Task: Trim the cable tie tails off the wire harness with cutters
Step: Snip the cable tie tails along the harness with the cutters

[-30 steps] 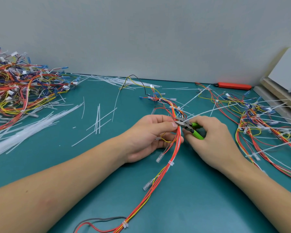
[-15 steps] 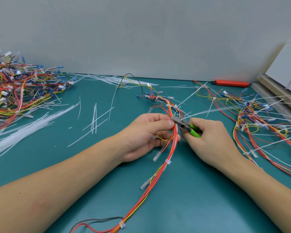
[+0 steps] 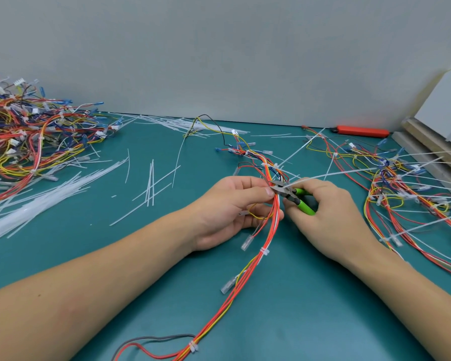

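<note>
The harness [image 3: 267, 231] is pinched by the left hand [image 3: 229, 212], fingers curled round the red, orange and yellow wires, near the mat [image 3: 310, 295] centre. The cutters [image 3: 288, 194] are gripped by the right hand [image 3: 331, 217], fingers wrapped round the green handles, with the steel nose set against the bundle just right of the left fingertips. A long white tail [image 3: 331, 174] is seen running right from the nose; whether the jaws are already closed on it cannot be told. Risk, as judged: a wire could be nicked if the blades are seated too deep against the bundle, since thin insulation lies touching the tie head; a left fingertip sits just beside the nose and could be caught; a sharp stub would be left if the cut is made away from the head; the stiff tail may spring off when severed. Wires are thin, glossy, flexible; clear sleeved terminals hang off them. Trimmed white ties are seen lower on the harness. Straight, translucent nylon offcuts [image 3: 151, 186] are scattered left of the hands. The mat is teal, smooth, matte.
</note>
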`<state>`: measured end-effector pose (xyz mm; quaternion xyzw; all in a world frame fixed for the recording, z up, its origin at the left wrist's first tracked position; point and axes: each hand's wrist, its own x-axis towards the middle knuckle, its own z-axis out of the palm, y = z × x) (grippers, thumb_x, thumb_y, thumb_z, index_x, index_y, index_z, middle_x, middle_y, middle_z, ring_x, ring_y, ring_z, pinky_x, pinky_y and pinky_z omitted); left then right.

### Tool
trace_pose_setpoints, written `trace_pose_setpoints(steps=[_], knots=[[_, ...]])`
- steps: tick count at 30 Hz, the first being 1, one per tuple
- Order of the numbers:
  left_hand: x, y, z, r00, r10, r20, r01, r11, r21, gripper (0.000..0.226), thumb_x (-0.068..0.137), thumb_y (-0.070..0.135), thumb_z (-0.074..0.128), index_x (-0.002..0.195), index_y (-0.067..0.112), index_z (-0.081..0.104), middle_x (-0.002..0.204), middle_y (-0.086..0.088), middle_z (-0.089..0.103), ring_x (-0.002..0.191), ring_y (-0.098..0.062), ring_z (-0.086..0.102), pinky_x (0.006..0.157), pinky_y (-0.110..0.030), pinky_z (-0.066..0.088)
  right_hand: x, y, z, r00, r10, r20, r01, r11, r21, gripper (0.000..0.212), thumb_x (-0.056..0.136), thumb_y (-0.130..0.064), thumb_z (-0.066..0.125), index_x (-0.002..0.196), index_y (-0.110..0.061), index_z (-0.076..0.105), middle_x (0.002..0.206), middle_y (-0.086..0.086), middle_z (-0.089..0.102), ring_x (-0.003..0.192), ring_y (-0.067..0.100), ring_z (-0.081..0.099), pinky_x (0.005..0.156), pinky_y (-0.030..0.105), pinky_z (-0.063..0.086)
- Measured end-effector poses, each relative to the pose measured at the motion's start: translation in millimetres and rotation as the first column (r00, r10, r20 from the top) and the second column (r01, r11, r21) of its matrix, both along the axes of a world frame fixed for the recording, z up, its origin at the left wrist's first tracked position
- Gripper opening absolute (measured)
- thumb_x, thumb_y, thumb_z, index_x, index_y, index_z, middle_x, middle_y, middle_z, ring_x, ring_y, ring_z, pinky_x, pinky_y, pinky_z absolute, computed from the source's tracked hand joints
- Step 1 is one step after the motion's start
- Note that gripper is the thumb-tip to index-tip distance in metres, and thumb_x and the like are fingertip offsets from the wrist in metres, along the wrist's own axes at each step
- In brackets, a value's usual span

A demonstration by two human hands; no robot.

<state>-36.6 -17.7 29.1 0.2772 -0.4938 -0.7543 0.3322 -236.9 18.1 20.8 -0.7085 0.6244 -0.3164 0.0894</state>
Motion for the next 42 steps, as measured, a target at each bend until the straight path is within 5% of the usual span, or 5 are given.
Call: trace_pose_setpoints(steps=[13, 18, 28, 32, 42], knots=[[0.4, -0.3, -1.3, 1.000, 0.001, 0.002, -0.001, 1.000, -0.009, 0.009, 0.099, 0.006, 0.056, 0.093, 0.010, 0.063, 0.076, -0.003, 0.068, 0.073, -0.019, 0.072, 0.073, -0.027, 0.056, -2.7, -2.0, -0.8, 1.000, 0.011, -0.023, -0.011, 1.000, -0.009, 0.003, 0.086, -0.024, 0.070, 0.089, -0.027, 0.070, 0.078, -0.011, 0.067, 0.081, 0.019, 0.058, 0.076, 0.041, 0.051], [-0.1, -0.5, -1.2, 1.000, -0.001, 0.005, 0.001, 1.000, -0.020, 0.011, 0.099, 0.007, 0.056, 0.096, 0.011, 0.067, 0.076, 0.000, 0.070, 0.073, -0.017, 0.072, 0.076, -0.028, 0.055, 0.8, -0.5, 1.7, 1.000, 0.004, -0.018, -0.003, 0.999, 0.037, 0.044, 0.084, -0.055, 0.051, 0.070, -0.013, 0.052, 0.054, 0.005, 0.042, 0.056, 0.026, 0.040, 0.053, 0.041, 0.040], [0.5, 1.1, 0.3, 1.000, -0.016, 0.011, 0.016, 1.000, -0.023, 0.014, 0.100, 0.006, 0.055, 0.092, 0.013, 0.065, 0.075, 0.001, 0.072, 0.073, -0.016, 0.072, 0.072, -0.025, 0.056, -1.3, -0.4, -2.9, 0.999, 0.019, 0.047, -0.018, 1.000, -0.023, 0.006, 0.087, -0.036, 0.072, 0.089, -0.034, 0.067, 0.073, -0.020, 0.064, 0.077, 0.007, 0.058, 0.071, 0.033, 0.047], [0.5, 0.5, 0.4, 1.000, -0.014, 0.009, 0.015, 1.000, -0.017, 0.010, 0.100, 0.006, 0.055, 0.094, 0.011, 0.062, 0.075, 0.000, 0.073, 0.072, -0.016, 0.073, 0.070, -0.024, 0.056, -0.7, 0.0, -1.4, 0.998, 0.032, 0.054, -0.029, 0.999, -0.042, 0.034, 0.086, -0.025, 0.077, 0.099, -0.050, 0.058, 0.099, -0.032, 0.064, 0.105, 0.010, 0.059, 0.089, 0.027, 0.043], [0.3, -1.6, -2.3, 1.000, -0.004, 0.006, 0.005, 1.000, -0.016, 0.007, 0.098, 0.008, 0.058, 0.095, 0.011, 0.063, 0.076, -0.002, 0.068, 0.073, -0.018, 0.072, 0.076, -0.029, 0.057, -5.9, -5.2, -3.8, 1.000, 0.012, 0.007, -0.012, 1.000, -0.026, 0.004, 0.087, -0.027, 0.072, 0.086, -0.028, 0.069, 0.077, -0.014, 0.065, 0.081, 0.015, 0.058, 0.076, 0.038, 0.049]])
